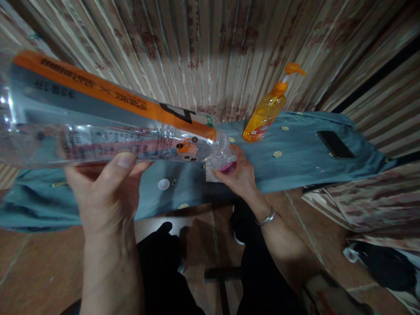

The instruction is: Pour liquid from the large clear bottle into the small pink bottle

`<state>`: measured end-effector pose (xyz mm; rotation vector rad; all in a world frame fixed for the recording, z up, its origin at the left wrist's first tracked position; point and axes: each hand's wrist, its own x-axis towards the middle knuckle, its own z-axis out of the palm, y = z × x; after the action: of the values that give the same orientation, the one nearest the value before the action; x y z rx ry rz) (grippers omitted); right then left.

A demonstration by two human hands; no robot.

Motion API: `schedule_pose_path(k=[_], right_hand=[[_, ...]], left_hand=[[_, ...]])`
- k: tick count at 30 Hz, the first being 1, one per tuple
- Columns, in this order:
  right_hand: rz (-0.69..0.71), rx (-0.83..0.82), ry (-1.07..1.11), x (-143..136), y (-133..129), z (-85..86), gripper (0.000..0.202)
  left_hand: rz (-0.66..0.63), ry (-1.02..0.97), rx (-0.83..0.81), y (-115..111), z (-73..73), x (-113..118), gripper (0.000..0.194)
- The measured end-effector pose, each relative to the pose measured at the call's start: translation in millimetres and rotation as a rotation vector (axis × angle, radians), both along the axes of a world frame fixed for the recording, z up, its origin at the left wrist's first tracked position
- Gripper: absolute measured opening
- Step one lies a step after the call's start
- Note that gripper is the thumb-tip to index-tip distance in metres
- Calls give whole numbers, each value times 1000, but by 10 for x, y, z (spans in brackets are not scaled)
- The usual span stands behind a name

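Observation:
My left hand (108, 188) is wrapped round a large clear bottle (98, 118) with an orange and grey label. The bottle lies tilted on its side in the air, its neck pointing right. At that neck, my right hand (241, 173) holds a small clear container (223, 162) with pink liquid in it. The neck meets or overlaps the container's top; whether they touch cannot be told. Under the container a piece of white paper (212, 176) shows on the cloth. A white round cap (163, 184) lies on the cloth to the left of it.
A green-blue cloth (295, 162) covers the narrow table. An orange pump bottle (265, 113) stands towards the back, and a black phone (335, 144) lies at the right. Pleated curtains (203, 57) hang behind. Dark clothing or a bag (383, 264) is on the floor at the right.

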<state>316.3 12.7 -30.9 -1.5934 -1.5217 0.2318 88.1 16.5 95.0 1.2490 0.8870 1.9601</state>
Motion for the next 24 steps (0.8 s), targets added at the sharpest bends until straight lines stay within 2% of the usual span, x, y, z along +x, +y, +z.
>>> schedule_pose_path(k=[8,15,24], right_hand=[[-6,3,-23,4,11,-9,81],[-1,1,-27,-4,5,-1,81],[3,15,-24,-5,4,3,79]], left_hand=[[-33,-92,8,-10,7,6,101],[-39,-48,10,-12,26,25,110],[-8,-63,-3,-23,51,45,101]])
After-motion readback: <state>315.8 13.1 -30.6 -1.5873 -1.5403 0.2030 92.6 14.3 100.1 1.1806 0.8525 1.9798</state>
